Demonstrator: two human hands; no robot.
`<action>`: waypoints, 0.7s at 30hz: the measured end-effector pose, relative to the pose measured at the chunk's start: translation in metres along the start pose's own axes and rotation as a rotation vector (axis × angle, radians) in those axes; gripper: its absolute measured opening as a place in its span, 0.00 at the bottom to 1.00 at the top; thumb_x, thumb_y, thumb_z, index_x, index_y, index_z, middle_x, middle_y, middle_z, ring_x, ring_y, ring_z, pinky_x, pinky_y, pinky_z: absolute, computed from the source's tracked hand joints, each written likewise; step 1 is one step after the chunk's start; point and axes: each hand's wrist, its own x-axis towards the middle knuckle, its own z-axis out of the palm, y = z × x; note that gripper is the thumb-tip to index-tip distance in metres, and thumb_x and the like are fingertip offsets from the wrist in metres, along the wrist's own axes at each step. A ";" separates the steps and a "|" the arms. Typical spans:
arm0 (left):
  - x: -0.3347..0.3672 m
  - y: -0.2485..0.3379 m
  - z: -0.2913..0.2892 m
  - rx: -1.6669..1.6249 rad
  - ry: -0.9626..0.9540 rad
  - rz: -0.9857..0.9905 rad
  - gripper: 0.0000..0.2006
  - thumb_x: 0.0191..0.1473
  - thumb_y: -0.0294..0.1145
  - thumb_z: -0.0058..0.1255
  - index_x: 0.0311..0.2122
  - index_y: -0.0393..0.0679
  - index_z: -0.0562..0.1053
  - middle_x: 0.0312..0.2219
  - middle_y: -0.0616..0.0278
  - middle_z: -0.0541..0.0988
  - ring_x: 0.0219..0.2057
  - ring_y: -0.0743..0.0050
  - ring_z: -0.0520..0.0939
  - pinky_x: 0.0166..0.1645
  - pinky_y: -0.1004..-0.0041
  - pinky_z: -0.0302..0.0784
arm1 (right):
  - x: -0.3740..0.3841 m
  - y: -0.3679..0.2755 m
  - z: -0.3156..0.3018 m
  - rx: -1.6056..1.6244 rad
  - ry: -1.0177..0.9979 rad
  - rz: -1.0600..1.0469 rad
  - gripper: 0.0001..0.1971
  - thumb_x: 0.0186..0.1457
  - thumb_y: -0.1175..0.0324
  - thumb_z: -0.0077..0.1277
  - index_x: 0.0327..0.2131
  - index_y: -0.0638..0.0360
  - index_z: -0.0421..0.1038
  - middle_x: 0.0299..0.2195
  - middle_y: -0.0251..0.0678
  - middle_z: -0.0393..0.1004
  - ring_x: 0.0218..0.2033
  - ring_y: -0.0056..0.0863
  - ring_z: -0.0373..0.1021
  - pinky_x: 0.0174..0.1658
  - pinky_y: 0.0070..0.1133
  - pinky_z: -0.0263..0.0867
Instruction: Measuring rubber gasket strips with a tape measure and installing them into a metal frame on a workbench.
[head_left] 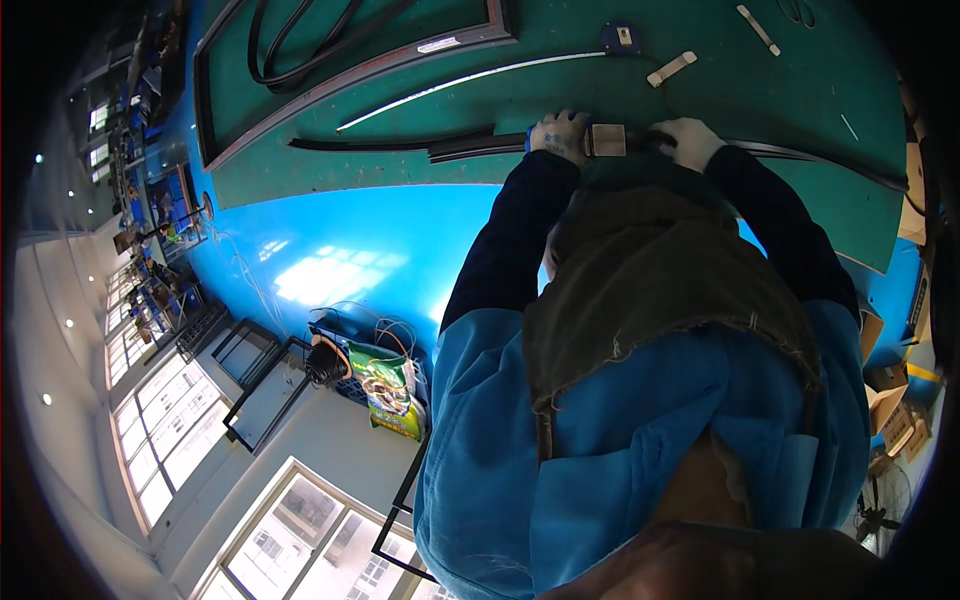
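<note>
My left hand [560,135], in a pale work glove with dark printing, is closed over a bundle of long black strips [470,147] near the front edge of the green table [400,170]. To its right, my right hand [690,143], in a whitish glove, curls its fingers round the dark strips. A small square block, greyish beige [606,140], lies across the bundle between the hands, touching or nearly touching my left one. The strips run out past both hands, toward the left and along the right of the table. What lies under my fingers is hidden.
Beyond the hands lie a tape measure [622,40] with its blade [470,78] drawn out, two beige strap-like pieces [671,69], and a dark rectangular frame [350,75] with black cord [290,78] inside it. Left below stands a green-and-white bag [388,392]; cardboard boxes [890,400] are at right.
</note>
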 end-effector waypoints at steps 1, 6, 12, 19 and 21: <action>-0.004 -0.004 0.000 0.010 -0.025 -0.034 0.32 0.26 0.42 0.63 0.44 0.55 0.69 0.41 0.62 0.72 0.43 0.57 0.74 0.46 0.63 0.72 | 0.013 -0.011 0.006 0.015 -0.034 -0.071 0.17 0.48 0.65 0.49 0.43 0.58 0.68 0.39 0.44 0.71 0.43 0.42 0.67 0.47 0.32 0.63; -0.006 0.000 -0.002 0.006 -0.014 -0.011 0.31 0.28 0.43 0.63 0.45 0.55 0.69 0.41 0.61 0.72 0.44 0.56 0.74 0.47 0.63 0.72 | 0.019 -0.019 0.014 0.003 -0.046 -0.038 0.18 0.49 0.62 0.48 0.44 0.59 0.68 0.39 0.45 0.71 0.43 0.42 0.67 0.47 0.32 0.63; -0.006 -0.002 -0.002 -0.010 0.010 -0.028 0.28 0.33 0.44 0.59 0.45 0.55 0.69 0.42 0.60 0.72 0.45 0.57 0.73 0.47 0.61 0.71 | -0.031 0.061 -0.013 -0.145 -0.001 -0.029 0.22 0.46 0.68 0.50 0.48 0.59 0.65 0.41 0.48 0.70 0.44 0.44 0.66 0.48 0.32 0.62; -0.005 0.003 -0.001 -0.027 -0.029 -0.009 0.23 0.40 0.40 0.54 0.46 0.54 0.69 0.42 0.61 0.72 0.46 0.58 0.72 0.49 0.61 0.68 | 0.009 0.014 0.006 -0.024 -0.051 -0.051 0.18 0.49 0.63 0.49 0.44 0.57 0.68 0.39 0.44 0.71 0.43 0.42 0.66 0.47 0.32 0.62; -0.002 0.000 0.001 0.037 -0.049 -0.022 0.31 0.35 0.42 0.59 0.50 0.55 0.66 0.46 0.63 0.71 0.46 0.58 0.73 0.48 0.63 0.70 | 0.022 -0.011 0.008 -0.007 -0.060 -0.096 0.17 0.51 0.62 0.47 0.43 0.57 0.68 0.39 0.44 0.71 0.43 0.41 0.67 0.46 0.32 0.63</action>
